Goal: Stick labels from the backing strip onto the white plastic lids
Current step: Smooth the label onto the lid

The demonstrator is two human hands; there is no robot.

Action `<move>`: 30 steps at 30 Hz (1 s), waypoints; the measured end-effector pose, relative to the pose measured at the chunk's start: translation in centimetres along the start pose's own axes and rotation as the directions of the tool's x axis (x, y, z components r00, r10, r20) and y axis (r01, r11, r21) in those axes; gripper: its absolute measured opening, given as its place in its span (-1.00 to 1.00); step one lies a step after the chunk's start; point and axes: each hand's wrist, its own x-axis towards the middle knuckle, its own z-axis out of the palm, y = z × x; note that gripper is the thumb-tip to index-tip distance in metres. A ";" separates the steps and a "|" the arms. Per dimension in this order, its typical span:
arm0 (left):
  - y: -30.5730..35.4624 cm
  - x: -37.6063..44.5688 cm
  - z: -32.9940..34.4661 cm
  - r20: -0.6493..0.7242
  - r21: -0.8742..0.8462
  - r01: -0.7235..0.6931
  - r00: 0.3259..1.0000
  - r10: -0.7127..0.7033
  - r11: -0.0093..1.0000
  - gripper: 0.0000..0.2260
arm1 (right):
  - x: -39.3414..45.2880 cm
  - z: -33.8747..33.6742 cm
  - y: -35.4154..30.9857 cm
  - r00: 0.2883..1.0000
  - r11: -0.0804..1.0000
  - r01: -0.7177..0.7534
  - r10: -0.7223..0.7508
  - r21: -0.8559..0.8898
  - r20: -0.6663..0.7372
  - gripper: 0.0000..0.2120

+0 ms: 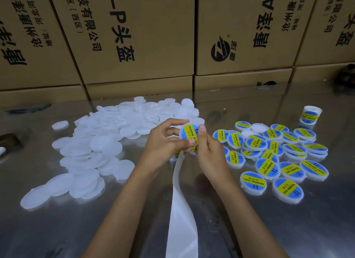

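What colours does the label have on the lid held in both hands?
The label is blue with a yellow band bearing black text, seen in the head view.

Shiny metal tabletop backed by a wall of cardboard cartons

The tabletop [288, 229] is a bright, reflective metal sheet, scuffed and streaked, and it mirrors the cartons along its far edge. Behind it, brown cardboard cartons [134, 37] stand stacked in rows from far left to far right, filling the whole background, so no wall, floor or window shows. Large black Chinese characters and some Latin letters run sideways on their faces, and a round black logo [220, 51] sits on the carton right of centre. The light is even and soft, with pale glare on the metal. A dark, blurred object [346, 75] sits at the far right edge.
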 end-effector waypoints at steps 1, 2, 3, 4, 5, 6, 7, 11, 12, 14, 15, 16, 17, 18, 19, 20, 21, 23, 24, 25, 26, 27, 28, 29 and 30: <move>0.0 0.0 0.0 -0.032 -0.029 0.012 0.999 -0.013 1.000 -0.65 | 0.1 0.0 -0.1 0.999 0.998 -0.026 0.024 0.055 0.026 -0.47; 0.0 0.0 -0.1 -0.059 -0.047 0.020 0.998 -0.023 0.999 -0.69 | 0.1 0.0 -0.2 0.998 0.995 -0.044 0.039 0.086 0.054 -0.47; 0.0 0.0 -0.1 -0.081 -0.056 0.022 0.996 -0.026 0.998 -0.73 | 0.0 0.0 -0.2 0.996 0.995 -0.044 0.037 0.091 0.082 -0.48; 0.0 0.0 -0.2 -0.099 -0.063 0.020 0.995 -0.026 0.998 -0.76 | -0.1 0.0 -0.2 0.994 0.997 -0.029 0.021 0.074 0.109 -0.50; 0.1 0.1 -0.3 -0.114 -0.070 0.018 0.993 -0.026 0.997 -0.80 | -0.2 0.1 -0.2 0.991 0.999 -0.009 0.003 0.049 0.131 -0.49; 0.1 0.1 -0.3 -0.127 -0.073 0.017 0.992 -0.026 0.997 -0.83 | -0.3 0.1 -0.1 0.990 1.000 0.011 -0.015 0.028 0.139 -0.47; 0.0 0.1 -0.3 -0.138 -0.074 0.017 0.990 -0.027 0.997 -0.85 | -0.4 0.2 -0.1 0.991 0.999 0.028 -0.030 0.015 0.134 -0.44; 0.0 0.2 0.0 -0.148 -0.096 0.020 0.988 -0.034 0.995 -0.96 | -0.5 0.2 0.0 0.990 0.994 0.107 -0.104 -0.032 0.093 -0.48; 0.0 0.2 -0.1 -0.149 -0.101 0.025 0.988 -0.040 0.995 -0.97 | -0.5 0.3 0.0 0.990 0.992 0.117 -0.112 -0.049 0.090 -0.49; 0.0 0.3 -0.4 -0.141 -0.089 0.036 0.989 -0.048 0.995 -0.91 | -0.7 0.5 0.0 0.991 0.992 0.111 -0.106 -0.064 0.080 -0.51; 0.0 0.3 -0.5 -0.127 -0.076 0.039 0.991 -0.049 0.996 -0.88 | -0.7 0.4 0.0 0.992 0.992 0.107 -0.102 -0.064 0.071 -0.54; 0.0 0.3 -0.5 -0.106 -0.063 0.042 0.993 -0.048 0.997 -0.87 | -0.6 0.4 0.1 0.993 0.993 0.102 -0.098 -0.066 0.060 -0.55; -0.1 0.3 -0.5 -0.080 -0.055 0.045 0.996 -0.049 0.998 -0.86 | -0.5 0.3 0.1 0.995 0.994 0.092 -0.089 -0.066 0.050 -0.55; -0.1 0.2 -0.5 -0.047 -0.056 0.054 0.997 -0.056 0.997 -0.85 | -0.4 0.2 0.1 0.996 0.995 0.079 -0.076 -0.065 0.042 -0.53; -0.1 0.2 -0.6 -0.001 -0.065 0.071 0.997 -0.071 0.995 -0.83 | -0.3 0.1 0.1 0.998 0.996 0.062 -0.060 -0.063 0.032 -0.52; 0.0 0.2 -0.8 0.059 -0.072 0.096 0.994 -0.092 0.993 -0.79 | -0.3 0.1 0.2 0.999 0.997 0.048 -0.047 -0.063 0.024 -0.50; 0.0 0.2 -1.0 0.126 -0.070 0.122 0.986 -0.113 0.990 -0.73 | -0.2 0.1 0.2 0.999 0.997 0.042 -0.041 -0.060 0.020 -0.50; 0.0 0.2 -1.4 0.206 -0.037 0.149 0.969 -0.139 0.988 -0.67 | -0.3 0.1 0.1 0.999 0.999 0.039 -0.039 -0.021 0.032 -0.48; 0.0 0.2 -1.4 0.195 -0.028 0.150 0.970 -0.142 0.988 -0.70 | -0.2 0.1 0.1 0.999 0.999 0.034 -0.034 0.015 0.040 -0.47; -0.1 0.1 -1.4 0.157 -0.029 0.148 0.977 -0.142 0.988 -0.72 | -0.2 0.1 0.1 0.999 0.999 0.021 -0.024 0.049 0.046 -0.44; -0.1 0.1 -1.3 0.110 -0.037 0.145 0.984 -0.140 0.989 -0.75 | -0.1 0.0 0.0 0.999 0.997 -0.001 -0.003 0.077 0.051 -0.40; -0.2 0.2 -1.2 0.060 -0.041 0.136 0.989 -0.133 0.990 -0.77 | -0.1 0.0 -0.1 0.998 0.994 -0.030 0.023 0.102 0.062 -0.37; -0.3 0.3 -1.1 0.011 -0.037 0.119 0.993 -0.119 0.992 -0.81 | 0.0 0.0 -0.1 0.996 0.991 -0.050 0.040 0.122 0.083 -0.36; -0.4 0.3 -1.0 -0.036 -0.029 0.099 0.994 -0.100 0.995 -0.85 | -0.1 0.0 -0.1 0.993 0.989 -0.054 0.038 0.135 0.115 -0.39; -0.5 0.4 -1.0 -0.083 -0.022 0.085 0.993 -0.086 0.996 -0.89 | -0.2 0.0 0.0 0.988 0.992 -0.038 0.019 0.122 0.153 -0.44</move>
